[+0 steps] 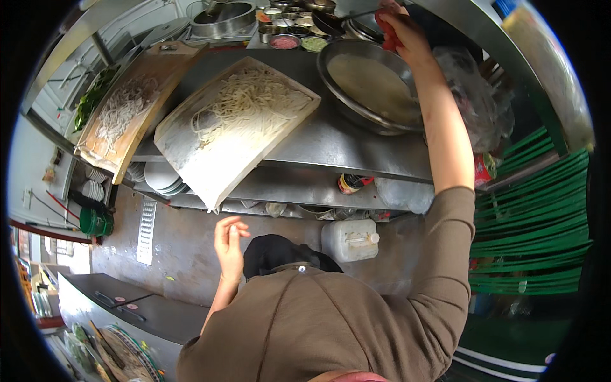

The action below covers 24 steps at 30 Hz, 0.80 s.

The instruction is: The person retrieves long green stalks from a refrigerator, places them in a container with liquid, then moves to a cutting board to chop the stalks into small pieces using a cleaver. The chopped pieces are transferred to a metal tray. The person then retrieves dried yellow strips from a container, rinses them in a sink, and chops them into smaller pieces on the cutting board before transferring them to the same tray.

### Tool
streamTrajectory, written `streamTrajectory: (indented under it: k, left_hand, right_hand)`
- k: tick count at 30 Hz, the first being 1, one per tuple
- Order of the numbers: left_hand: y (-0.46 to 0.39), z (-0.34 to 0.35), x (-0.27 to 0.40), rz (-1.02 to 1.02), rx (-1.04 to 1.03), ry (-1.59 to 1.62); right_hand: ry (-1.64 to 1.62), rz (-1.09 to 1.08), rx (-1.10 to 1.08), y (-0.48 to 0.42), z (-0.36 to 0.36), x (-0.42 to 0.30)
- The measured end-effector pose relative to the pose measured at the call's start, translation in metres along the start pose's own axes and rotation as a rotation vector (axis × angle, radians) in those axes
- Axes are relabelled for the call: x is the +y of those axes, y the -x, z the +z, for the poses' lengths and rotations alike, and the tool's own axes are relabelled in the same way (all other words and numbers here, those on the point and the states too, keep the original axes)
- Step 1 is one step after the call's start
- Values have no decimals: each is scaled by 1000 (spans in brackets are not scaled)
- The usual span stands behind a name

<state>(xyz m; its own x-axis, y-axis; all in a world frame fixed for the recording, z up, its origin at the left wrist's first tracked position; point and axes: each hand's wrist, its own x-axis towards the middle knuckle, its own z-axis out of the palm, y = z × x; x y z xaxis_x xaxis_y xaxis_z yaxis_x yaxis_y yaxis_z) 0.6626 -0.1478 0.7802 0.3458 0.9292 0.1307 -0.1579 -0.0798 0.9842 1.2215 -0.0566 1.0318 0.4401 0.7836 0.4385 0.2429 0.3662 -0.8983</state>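
My right hand (405, 36) is stretched out to the far right of the counter, closed around a red cloth (389, 29). A dark ladle (329, 24) has its handle running up to that hand; the grip on it is partly hidden. Below the forearm, a large metal basin (329, 81) holds cloudy, pale liquid (370, 86). My left hand (230, 246) hangs in front of my body with fingers loosely bent and nothing in it. Nearest to it is the corner of a floured tray (200, 176), on which a heap of pale noodles (248, 105) lies.
On the left, a wooden board (143, 129) carries floured strips (124, 107). Several seasoning bowls (285, 42) and a large pot (224, 19) line the back. A plastic jug (351, 240) stands on the floor. Green strips (534, 224) hang at right; a counter (157, 310) is behind.
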Motion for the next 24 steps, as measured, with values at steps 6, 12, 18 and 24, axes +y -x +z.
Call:
streamTrajectory:
  k: [6,12,18,24]
  left_hand:
    - [25,-35,-1,5,329,-73]
    - [36,-26,-6,26,465,-60]
    - [39,-10,3,25,507,-175]
    - [15,15,1,98,436,-75]
  right_hand:
    - [477,-230,303,-112,17,90]
    - [693,107,207,-150,-4,124]
    - [773,154,-120,-139,21,82]
    - [417,-244,-323,-33,43,4]
